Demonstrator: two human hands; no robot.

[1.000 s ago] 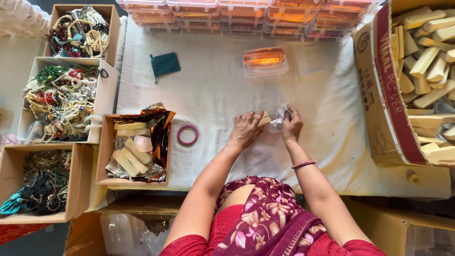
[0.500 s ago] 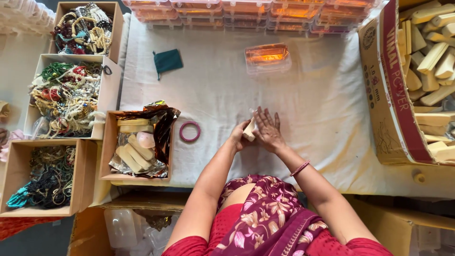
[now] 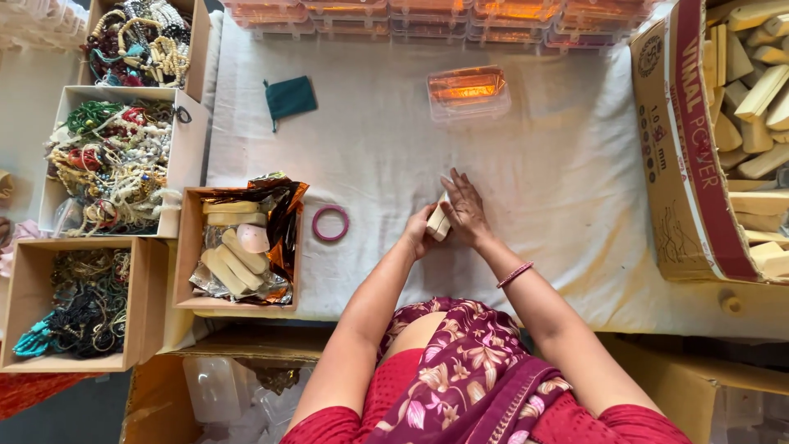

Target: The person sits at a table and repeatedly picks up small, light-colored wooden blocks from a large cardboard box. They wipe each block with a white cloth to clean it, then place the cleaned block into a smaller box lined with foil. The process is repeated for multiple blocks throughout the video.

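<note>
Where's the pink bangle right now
In the head view, the pink bangle lies flat on the white cloth, left of the left hand and just right of the open box of pale sticks.
</note>
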